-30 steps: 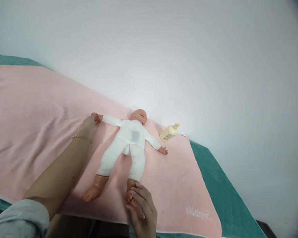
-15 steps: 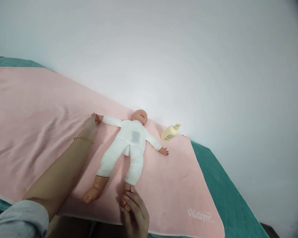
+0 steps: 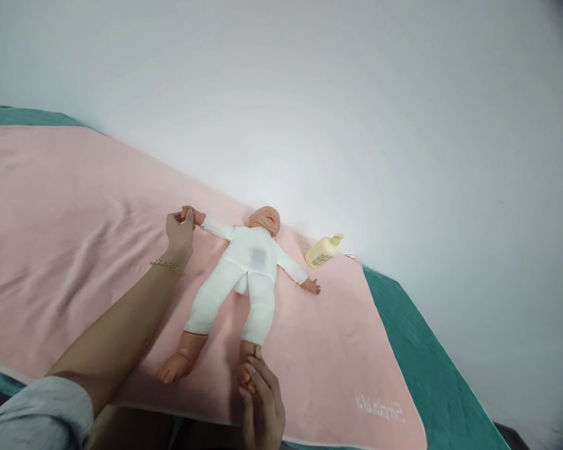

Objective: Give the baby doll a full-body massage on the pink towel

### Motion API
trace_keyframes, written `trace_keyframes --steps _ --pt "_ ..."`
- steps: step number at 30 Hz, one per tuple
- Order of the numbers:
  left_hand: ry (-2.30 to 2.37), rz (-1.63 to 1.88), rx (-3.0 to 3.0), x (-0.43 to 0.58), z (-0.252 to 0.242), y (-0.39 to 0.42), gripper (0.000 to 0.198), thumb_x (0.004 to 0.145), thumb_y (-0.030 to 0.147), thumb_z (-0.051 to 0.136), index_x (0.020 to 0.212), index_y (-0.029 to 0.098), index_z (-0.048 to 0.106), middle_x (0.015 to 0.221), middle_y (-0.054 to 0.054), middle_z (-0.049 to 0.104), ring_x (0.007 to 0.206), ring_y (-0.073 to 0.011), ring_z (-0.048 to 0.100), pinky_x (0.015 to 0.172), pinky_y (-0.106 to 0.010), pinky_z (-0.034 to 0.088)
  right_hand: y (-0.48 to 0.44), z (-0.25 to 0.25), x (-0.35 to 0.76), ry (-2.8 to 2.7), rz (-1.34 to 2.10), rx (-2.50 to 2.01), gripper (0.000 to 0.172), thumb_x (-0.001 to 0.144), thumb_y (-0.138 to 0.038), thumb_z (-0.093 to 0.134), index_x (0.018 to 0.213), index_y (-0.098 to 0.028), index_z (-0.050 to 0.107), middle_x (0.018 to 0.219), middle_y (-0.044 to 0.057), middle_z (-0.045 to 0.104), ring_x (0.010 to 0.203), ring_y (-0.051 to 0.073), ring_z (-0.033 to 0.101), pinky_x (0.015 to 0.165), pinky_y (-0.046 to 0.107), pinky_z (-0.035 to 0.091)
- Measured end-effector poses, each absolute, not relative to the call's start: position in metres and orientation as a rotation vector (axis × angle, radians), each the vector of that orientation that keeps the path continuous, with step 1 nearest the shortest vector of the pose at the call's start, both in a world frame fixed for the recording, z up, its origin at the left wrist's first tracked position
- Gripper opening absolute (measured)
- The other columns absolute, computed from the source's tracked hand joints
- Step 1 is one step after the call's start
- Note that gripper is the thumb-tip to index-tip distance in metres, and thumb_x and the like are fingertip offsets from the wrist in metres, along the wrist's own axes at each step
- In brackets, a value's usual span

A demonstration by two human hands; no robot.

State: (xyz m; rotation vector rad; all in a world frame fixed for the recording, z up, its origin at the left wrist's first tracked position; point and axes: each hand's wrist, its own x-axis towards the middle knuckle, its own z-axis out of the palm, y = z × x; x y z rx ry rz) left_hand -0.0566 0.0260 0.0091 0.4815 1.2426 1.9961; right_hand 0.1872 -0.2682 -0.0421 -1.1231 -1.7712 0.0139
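Observation:
A baby doll (image 3: 251,253) with a white cloth body lies face up on the pink blanket (image 3: 338,350). My left hand (image 3: 179,234), with a gold bracelet at its wrist, pinches the doll's hand on the left side of the view, and that arm is stretched outward. Near the front edge my right hand (image 3: 266,400) is closed around the doll's foot on the right, with the toes showing between thumb and fingers. The doll's other foot (image 3: 176,367) rests untouched on the blanket. Its other arm lies out to the right.
A pale yellow pump bottle (image 3: 322,252) lies tilted on the blanket beside the doll's right-hand arm. Green fabric (image 3: 417,337) shows under the blanket. A white wall (image 3: 356,112) rises right behind the bedding. Wrinkles run through the blanket at left.
My left hand has moved slightly up and right, raising the doll's hand with it. My right hand and the held foot have shifted a little to the right and up.

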Motion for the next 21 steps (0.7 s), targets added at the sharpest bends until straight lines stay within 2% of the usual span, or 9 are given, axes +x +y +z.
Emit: trace_keyframes --steps 3,11,17,21 --pt "1.288 2.049 0.643 -0.052 0.016 0.019 0.018 0.081 0.024 0.071 0.089 0.016 0.058 0.101 -0.006 0.064 0.098 -0.0174 0.063 0.089 -0.032 0.05 -0.264 -0.029 0.189 -1.713 -0.004 -1.149 0.035 0.098 -0.019 0.047 0.13 -0.025 0.058 0.119 0.011 0.067 0.113 0.023 0.065 0.083 0.034 0.062" --pt "1.064 1.856 1.26 -0.036 0.034 -0.003 0.027 0.069 0.029 0.08 0.092 0.018 0.072 0.1 -0.007 0.073 0.1 -0.0249 0.066 0.094 -0.038 0.051 -0.227 0.005 0.193 -1.721 -0.202 -1.086 0.04 0.095 -0.012 0.048 0.133 -0.024 0.054 0.115 0.01 0.065 0.11 0.019 0.066 0.083 0.031 0.061" --pt "0.948 1.653 1.69 -0.028 0.03 -0.004 0.036 0.066 0.038 0.083 0.096 0.021 0.076 0.103 -0.007 0.073 0.099 -0.0254 0.065 0.094 -0.039 0.05 -0.193 0.02 0.188 -1.707 -0.149 -1.024 0.046 0.094 -0.008 0.046 0.136 -0.025 0.049 0.121 0.011 0.062 0.119 0.021 0.059 0.089 0.038 0.059" --pt "0.811 1.582 1.968 -0.021 0.022 0.0 0.031 0.07 0.04 0.079 0.096 0.023 0.077 0.105 -0.007 0.072 0.104 -0.0255 0.063 0.097 -0.041 0.047 -0.173 0.026 0.185 -1.665 -0.118 -1.035 0.045 0.094 -0.01 0.048 0.136 -0.026 0.049 0.121 0.011 0.063 0.116 0.021 0.06 0.087 0.039 0.058"
